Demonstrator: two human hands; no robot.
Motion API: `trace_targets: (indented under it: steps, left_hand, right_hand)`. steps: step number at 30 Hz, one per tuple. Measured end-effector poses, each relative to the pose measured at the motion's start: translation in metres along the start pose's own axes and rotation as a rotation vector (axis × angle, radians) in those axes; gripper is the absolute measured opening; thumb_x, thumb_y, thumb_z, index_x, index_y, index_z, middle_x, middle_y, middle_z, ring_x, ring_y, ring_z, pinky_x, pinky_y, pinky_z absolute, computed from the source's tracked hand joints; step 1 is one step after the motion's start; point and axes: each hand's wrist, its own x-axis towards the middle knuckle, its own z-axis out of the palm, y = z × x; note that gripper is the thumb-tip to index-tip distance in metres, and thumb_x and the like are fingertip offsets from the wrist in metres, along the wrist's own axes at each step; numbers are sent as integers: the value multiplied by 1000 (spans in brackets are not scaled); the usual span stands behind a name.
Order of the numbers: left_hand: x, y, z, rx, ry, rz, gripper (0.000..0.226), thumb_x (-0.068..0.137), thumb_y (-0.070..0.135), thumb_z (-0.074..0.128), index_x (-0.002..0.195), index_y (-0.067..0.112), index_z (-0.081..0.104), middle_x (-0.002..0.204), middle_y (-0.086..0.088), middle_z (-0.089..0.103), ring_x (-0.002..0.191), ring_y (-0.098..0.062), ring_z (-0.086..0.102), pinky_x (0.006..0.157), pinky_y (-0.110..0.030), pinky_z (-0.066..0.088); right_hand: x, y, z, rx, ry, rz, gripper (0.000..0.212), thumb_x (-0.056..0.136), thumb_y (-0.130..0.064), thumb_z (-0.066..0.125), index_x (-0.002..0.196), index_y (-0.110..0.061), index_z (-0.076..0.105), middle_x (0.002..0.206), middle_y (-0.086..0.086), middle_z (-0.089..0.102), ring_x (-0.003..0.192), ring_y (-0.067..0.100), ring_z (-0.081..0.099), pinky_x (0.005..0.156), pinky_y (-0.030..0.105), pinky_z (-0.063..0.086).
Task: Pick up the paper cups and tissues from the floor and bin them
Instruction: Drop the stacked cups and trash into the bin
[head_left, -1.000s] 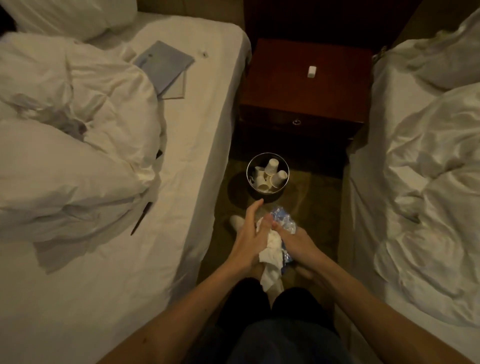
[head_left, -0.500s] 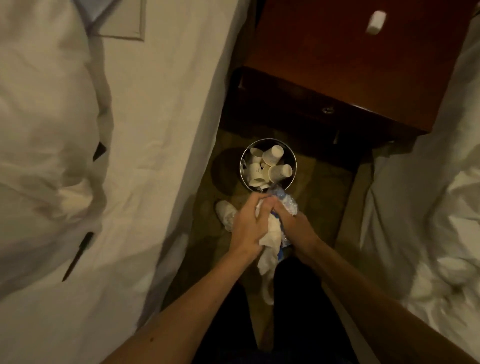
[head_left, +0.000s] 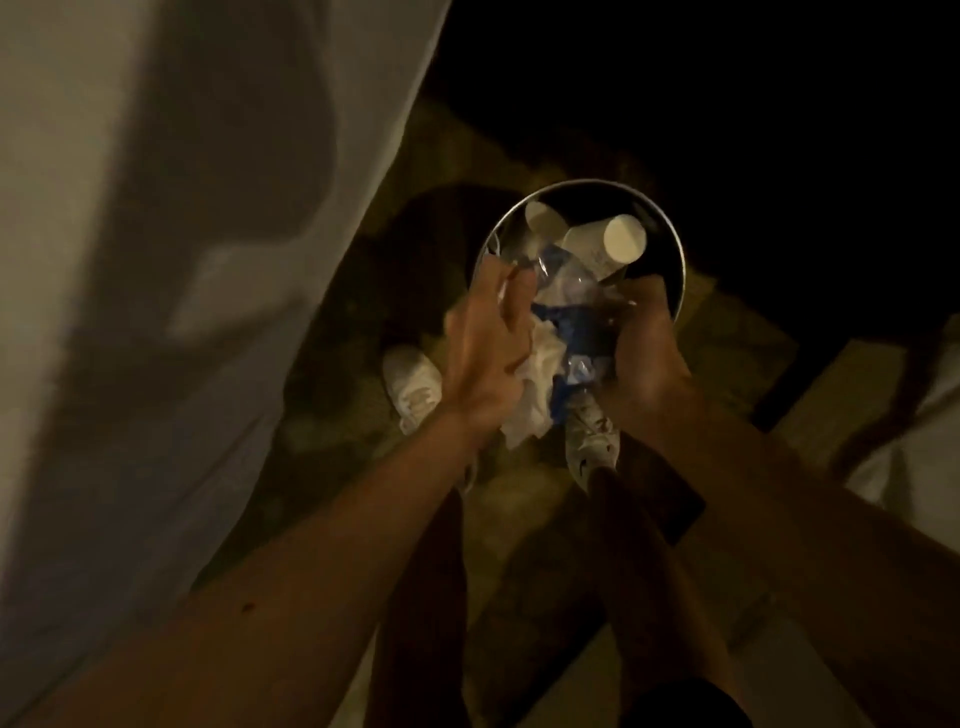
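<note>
A round metal bin (head_left: 670, 244) stands on the floor between two beds, with paper cups (head_left: 608, 247) lying inside it. Both my hands hold one bundle at the bin's near rim. My left hand (head_left: 488, 353) grips crumpled white tissue (head_left: 535, 384), which hangs down below it. My right hand (head_left: 644, 353) grips a crinkled clear and blue plastic wrapper (head_left: 566, 306), whose top end reaches over the rim into the bin.
The white sheet of the left bed (head_left: 182, 312) hangs close beside the bin. My two white shoes (head_left: 415, 395) stand on the dull carpet right below the hands. A pale bed edge (head_left: 914, 457) shows at the right; the area behind the bin is dark.
I have leaned down and forward, so the bin looks much larger and nearer. Both hands have carried the tissue and wrapper up to the bin's rim.
</note>
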Motion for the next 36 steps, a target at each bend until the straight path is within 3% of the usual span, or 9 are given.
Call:
trace_targets:
  steps: [7, 11, 14, 17, 20, 24, 28, 32, 36]
  left_hand:
    - [62, -62, 61, 6, 317, 100, 18, 103, 20, 46, 106, 4, 54, 79, 6, 55, 67, -1, 55, 57, -21, 43]
    - [78, -72, 86, -23, 216, -51, 28, 106, 29, 40, 128, 15, 50, 111, -1, 61, 90, -7, 59, 71, -18, 46]
    - [85, -77, 88, 60, 159, -59, 33, 106, 27, 35, 136, 17, 47, 128, -12, 54, 108, -17, 57, 80, -28, 51]
    - [83, -73, 81, 219, 62, -22, 38, 106, 15, 37, 142, 7, 47, 139, -23, 49, 127, -36, 47, 101, -42, 42]
    - [90, -71, 70, 266, 17, -22, 43, 106, 22, 33, 144, 7, 47, 135, -22, 55, 127, -35, 49, 98, -28, 36]
    - [82, -66, 50, 407, -12, 205, 41, 105, 12, 39, 145, 1, 39, 137, -30, 52, 119, -31, 57, 101, -34, 43]
    - [57, -60, 40, 695, 22, 490, 22, 97, 3, 51, 103, -8, 69, 128, -40, 55, 115, -47, 61, 99, -52, 51]
    - [42, -33, 22, 610, -5, 317, 49, 100, 19, 52, 147, 6, 44, 154, -22, 35, 138, -37, 39, 101, -30, 35]
    - [34, -13, -2, 570, -59, 303, 27, 102, 24, 50, 125, 13, 60, 122, -9, 57, 111, -21, 54, 80, -22, 40]
  right_hand:
    - [81, -11, -10, -503, 81, -104, 20, 100, -10, 50, 84, -12, 62, 76, -7, 60, 72, 7, 58, 62, 18, 47]
    - [101, -7, -30, -894, 50, -308, 22, 98, -21, 58, 118, -16, 50, 97, -5, 59, 79, 3, 58, 60, 9, 47]
    - [103, -1, -36, -1003, 96, -358, 46, 95, -32, 63, 130, -10, 42, 111, 3, 61, 84, 10, 62, 68, 25, 54]
    - [105, 1, -39, -1217, 118, -422, 42, 94, -39, 61, 125, -10, 56, 121, 12, 64, 113, 27, 58, 90, 41, 53]
    - [98, 2, -35, -1397, 151, -479, 46, 94, -51, 53, 119, -14, 62, 121, 10, 65, 119, 32, 52, 95, 45, 47]
    - [85, -1, -35, -1311, 204, -413, 50, 93, -46, 58, 131, -13, 55, 132, 15, 55, 120, 33, 54, 94, 41, 49]
    - [66, -7, -34, -1208, 293, -399, 46, 91, -38, 61, 128, -12, 53, 121, 13, 65, 106, 31, 64, 83, 43, 56]
    - [44, -16, -38, -1196, 345, -380, 33, 98, -29, 51, 123, -11, 60, 117, 13, 65, 103, 30, 65, 83, 45, 56]
    - [19, -21, -39, -1185, 412, -424, 31, 100, -18, 45, 125, -6, 60, 124, 16, 60, 110, 32, 61, 90, 50, 53]
